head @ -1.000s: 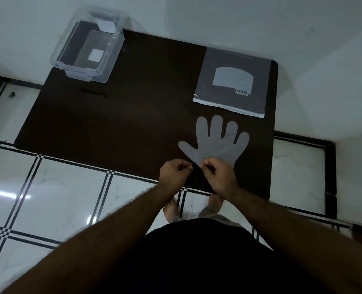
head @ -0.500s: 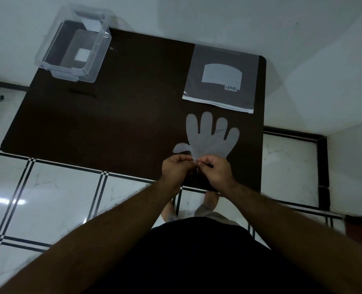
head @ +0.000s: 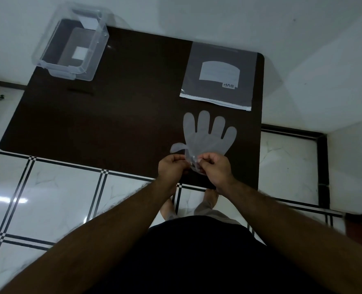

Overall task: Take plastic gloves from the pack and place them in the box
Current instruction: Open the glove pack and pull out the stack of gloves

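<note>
Both hands pinch the cuff of a glove [head: 207,139] at the near edge of the tabletop [head: 116,115]: the left hand [head: 171,167] on its left side, the right hand [head: 215,167] on its right. The glove's fingers lie flat, pointing away (its thumb curls up leftward). The pack [head: 219,75] lies just beyond it. The clear box [head: 69,44] sits at the far left corner.

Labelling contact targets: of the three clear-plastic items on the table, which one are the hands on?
The plastic glove: both the left hand and right hand pinch its cuff at the table's near edge. The pack and box lie farther back, untouched.
</note>
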`<state>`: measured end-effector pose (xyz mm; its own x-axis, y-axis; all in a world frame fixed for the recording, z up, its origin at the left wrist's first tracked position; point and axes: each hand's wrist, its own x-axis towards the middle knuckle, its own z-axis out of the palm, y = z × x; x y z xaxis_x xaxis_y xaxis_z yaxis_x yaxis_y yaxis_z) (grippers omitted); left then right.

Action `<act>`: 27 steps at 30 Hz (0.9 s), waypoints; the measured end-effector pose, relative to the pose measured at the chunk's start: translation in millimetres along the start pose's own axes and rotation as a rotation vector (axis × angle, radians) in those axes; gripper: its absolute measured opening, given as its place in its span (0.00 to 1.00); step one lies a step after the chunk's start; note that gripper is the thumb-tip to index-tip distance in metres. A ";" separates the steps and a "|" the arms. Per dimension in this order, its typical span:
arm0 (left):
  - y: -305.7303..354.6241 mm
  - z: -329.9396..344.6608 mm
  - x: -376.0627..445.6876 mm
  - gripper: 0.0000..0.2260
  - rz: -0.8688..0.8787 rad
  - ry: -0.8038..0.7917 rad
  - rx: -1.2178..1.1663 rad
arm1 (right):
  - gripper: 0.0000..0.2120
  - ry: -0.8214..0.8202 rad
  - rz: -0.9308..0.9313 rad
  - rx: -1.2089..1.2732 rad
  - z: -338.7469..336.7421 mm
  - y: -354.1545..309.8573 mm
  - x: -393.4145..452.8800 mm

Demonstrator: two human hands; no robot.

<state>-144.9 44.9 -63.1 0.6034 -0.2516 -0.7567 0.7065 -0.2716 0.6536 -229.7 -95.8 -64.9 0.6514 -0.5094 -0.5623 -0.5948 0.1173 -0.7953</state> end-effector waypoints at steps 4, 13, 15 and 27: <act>-3.6 -1.9 -3.4 0.09 0.168 0.233 0.262 | 0.05 0.010 0.005 0.012 -2.6 0.1 0.5; -2.1 -10.3 8.5 0.15 1.035 -0.145 1.430 | 0.07 -0.005 -0.018 -0.079 -6.1 -3.4 1.3; -4.6 -8.2 11.3 0.18 0.970 -0.194 1.504 | 0.06 0.023 -0.014 -0.055 -6.0 -5.6 0.7; 10.9 1.6 15.2 0.16 0.792 -0.203 1.596 | 0.04 0.136 -0.005 0.011 -30.8 -18.1 11.4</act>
<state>-128.6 36.7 -67.6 0.4490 -0.8197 -0.3556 -0.7777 -0.5545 0.2962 -226.0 -130.0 -49.9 0.5842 -0.6210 -0.5226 -0.5854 0.1236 -0.8013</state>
